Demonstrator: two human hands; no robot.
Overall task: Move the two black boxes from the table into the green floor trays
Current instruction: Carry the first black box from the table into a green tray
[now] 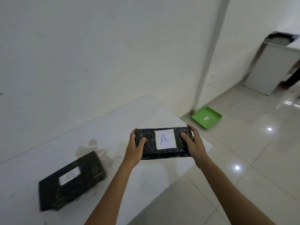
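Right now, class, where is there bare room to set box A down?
The green tray on the floor by the wall is bare apart from a small white label. The table is free between the wall and the held box A, and along its near edge. The table's left end is taken by the second box.

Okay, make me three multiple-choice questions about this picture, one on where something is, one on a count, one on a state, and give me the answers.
1. Where is the green tray? A on the table; B on the floor by the wall; C on the cabinet.
2. How many black boxes show? A one; B two; C three.
3. The box marked A is: A held in both hands; B lying in the tray; C resting on the other box.

B: it sits on floor tiles.
B: one held, another box on the table.
A: left hand and right hand grip its ends.
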